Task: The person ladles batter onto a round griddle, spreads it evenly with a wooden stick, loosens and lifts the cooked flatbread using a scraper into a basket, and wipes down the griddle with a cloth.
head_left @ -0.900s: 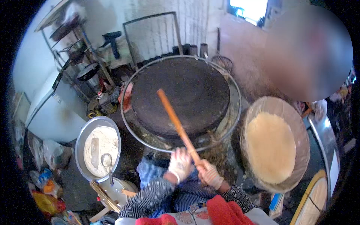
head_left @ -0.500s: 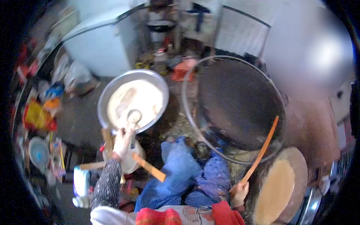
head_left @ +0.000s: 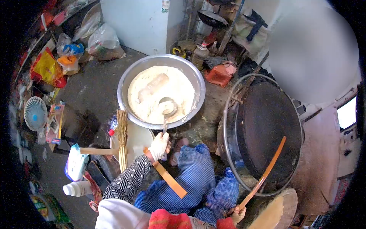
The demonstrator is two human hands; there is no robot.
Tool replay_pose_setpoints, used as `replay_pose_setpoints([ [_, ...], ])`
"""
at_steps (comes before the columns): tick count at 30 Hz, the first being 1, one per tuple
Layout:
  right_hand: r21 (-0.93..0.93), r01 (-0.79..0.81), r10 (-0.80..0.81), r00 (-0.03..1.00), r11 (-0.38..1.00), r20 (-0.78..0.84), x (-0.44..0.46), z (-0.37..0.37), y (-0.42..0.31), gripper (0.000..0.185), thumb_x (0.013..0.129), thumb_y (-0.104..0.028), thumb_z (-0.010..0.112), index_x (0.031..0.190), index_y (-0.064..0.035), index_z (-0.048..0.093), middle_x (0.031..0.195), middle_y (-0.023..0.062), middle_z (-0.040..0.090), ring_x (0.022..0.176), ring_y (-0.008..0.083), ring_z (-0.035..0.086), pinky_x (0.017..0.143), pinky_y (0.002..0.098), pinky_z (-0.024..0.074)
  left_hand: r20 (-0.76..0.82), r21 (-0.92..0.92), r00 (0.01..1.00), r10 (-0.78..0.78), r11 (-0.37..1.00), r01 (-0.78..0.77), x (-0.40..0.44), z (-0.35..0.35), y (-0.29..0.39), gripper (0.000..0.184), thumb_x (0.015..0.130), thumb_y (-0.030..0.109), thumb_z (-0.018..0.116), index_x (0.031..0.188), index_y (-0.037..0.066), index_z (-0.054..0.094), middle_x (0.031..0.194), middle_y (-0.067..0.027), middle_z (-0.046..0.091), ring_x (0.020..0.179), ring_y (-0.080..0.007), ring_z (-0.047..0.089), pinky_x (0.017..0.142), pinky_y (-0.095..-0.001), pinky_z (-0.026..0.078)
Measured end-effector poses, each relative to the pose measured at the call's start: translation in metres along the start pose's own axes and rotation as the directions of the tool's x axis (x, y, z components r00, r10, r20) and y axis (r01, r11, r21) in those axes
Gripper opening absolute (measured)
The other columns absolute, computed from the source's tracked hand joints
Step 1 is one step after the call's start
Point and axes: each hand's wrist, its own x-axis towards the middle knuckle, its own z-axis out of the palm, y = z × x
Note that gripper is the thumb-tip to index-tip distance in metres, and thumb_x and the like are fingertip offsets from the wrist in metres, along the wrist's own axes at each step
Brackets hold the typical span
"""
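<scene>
My left hand (head_left: 160, 146) is closed around the handle of a metal ladle (head_left: 168, 107), just outside the near rim of a large metal basin (head_left: 123, 100). The ladle's bowl rests in the pale, floury-looking mix (head_left: 182, 84) inside; I cannot tell whether this is dry or wet. A pale oblong shape (head_left: 153, 87) lies in it. At lower right, my right hand (head_left: 238, 214) grips one end of a long, slightly curved wooden strip (head_left: 264, 177). The strip's far end reaches over a big dark round griddle (head_left: 267, 128).
A straw brush (head_left: 122, 141) lies across a pale bucket (head_left: 135, 143) left of my arm, near another wooden piece (head_left: 170, 179). A round board (head_left: 280, 213) stands at lower right. Plastic bags (head_left: 105, 42) and a water jug (head_left: 199, 56) are behind.
The view has swung left, so the basin and griddle appear farther right. My left hand has drawn back from over the basin rim to just outside it. Both hands keep their holds.
</scene>
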Motion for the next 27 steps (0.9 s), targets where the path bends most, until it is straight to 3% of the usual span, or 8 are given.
replay_pose_setpoints([
  [6,-0.137,0.015,-0.014,1.000,0.990,0.006,-0.002,0.014,-0.025,0.017,0.095,-0.020,0.060,0.089,-0.0098,0.047,0.058,-0.0007,0.047,0.040,0.0093,0.039,0.037,0.0267,0.0387,0.041,0.629,0.997,0.069,0.773,-0.079,0.082,0.019,0.078,0.051,0.101,0.035,0.041,0.144,0.007,0.035,0.088,-0.0187,0.064,0.068,-0.0234,0.064,0.060,-0.0390,0.055],
  [8,0.003,-0.103,0.102,0.990,0.995,0.098,-0.014,0.011,-0.034,0.016,0.095,-0.009,0.059,0.107,-0.0143,0.049,0.068,0.0038,0.051,0.053,0.0177,0.051,0.046,0.0351,0.0466,0.263,0.948,0.623,0.737,-0.079,-0.308,0.156,0.013,0.070,0.038,0.101,0.027,0.041,0.121,-0.002,0.056,0.098,-0.0195,0.063,0.085,-0.0311,0.064,0.078,-0.0443,0.053],
  [12,-0.028,-0.127,0.129,0.988,0.991,0.087,-0.012,0.006,-0.031,0.030,0.095,-0.036,0.053,0.112,-0.0109,0.052,0.078,0.0091,0.057,0.061,0.0232,0.053,0.055,0.0377,0.0457,0.102,0.961,0.885,0.455,0.186,-0.206,0.180,0.027,0.075,0.041,0.100,0.026,0.038,0.120,-0.003,0.060,0.111,-0.0244,0.062,0.109,-0.0356,0.056,0.100,-0.0439,0.041],
  [15,0.034,-0.122,0.121,0.992,0.992,0.041,-0.017,0.012,-0.037,0.022,0.090,-0.013,0.065,0.105,-0.0081,0.050,0.068,0.0042,0.053,0.053,0.0156,0.049,0.048,0.0319,0.0416,0.302,0.952,0.879,0.369,-0.155,-0.262,0.191,-0.010,0.035,0.042,0.099,0.026,0.039,0.123,-0.003,0.057,0.117,-0.0237,0.060,0.115,-0.0360,0.054,0.103,-0.0429,0.039],
  [17,0.011,-0.019,0.019,1.000,1.000,0.006,-0.006,0.010,-0.019,0.016,0.094,-0.019,0.061,0.094,-0.0092,0.048,0.061,0.0011,0.049,0.044,0.0113,0.043,0.041,0.0284,0.0400,0.292,0.947,0.872,0.392,0.010,-0.322,0.149,-0.034,0.018,0.050,0.102,0.030,0.031,0.138,-0.002,0.043,0.124,-0.0210,0.060,0.116,-0.0338,0.056,0.105,-0.0411,0.038],
  [18,-0.003,0.036,-0.036,0.999,0.999,-0.004,-0.003,0.010,-0.016,0.018,0.095,-0.021,0.059,0.088,-0.0098,0.047,0.058,-0.0004,0.048,0.040,0.0091,0.040,0.037,0.0266,0.0392,0.458,0.830,0.876,0.150,-0.426,-0.361,0.115,-0.044,0.032,0.048,0.103,0.024,0.026,0.143,-0.001,0.036,0.128,-0.0211,0.059,0.117,-0.0350,0.056,0.106,-0.0416,0.037],
  [25,0.050,0.032,-0.032,0.999,0.998,0.008,0.005,0.009,-0.005,0.025,0.093,-0.027,0.065,0.088,-0.0101,0.048,0.056,-0.0003,0.047,0.039,0.0100,0.040,0.038,0.0274,0.0387,0.237,0.804,0.941,-0.241,0.592,-0.051,-0.019,-0.049,0.072,0.061,0.100,0.029,0.048,0.153,0.015,0.021,0.096,-0.0200,0.064,0.068,-0.0276,0.064,0.059,-0.0382,0.056],
  [27,0.082,0.043,-0.049,0.996,0.996,0.072,0.010,0.004,0.001,0.028,0.092,-0.029,0.066,0.089,-0.0098,0.047,0.057,-0.0003,0.046,0.040,0.0104,0.040,0.038,0.0280,0.0388,0.334,0.326,0.924,-0.184,0.943,0.070,0.011,-0.050,0.019,0.061,0.099,0.026,0.052,0.152,0.019,0.024,0.074,-0.0064,0.053,0.053,-0.0120,0.051,0.040,-0.0270,0.042],
])
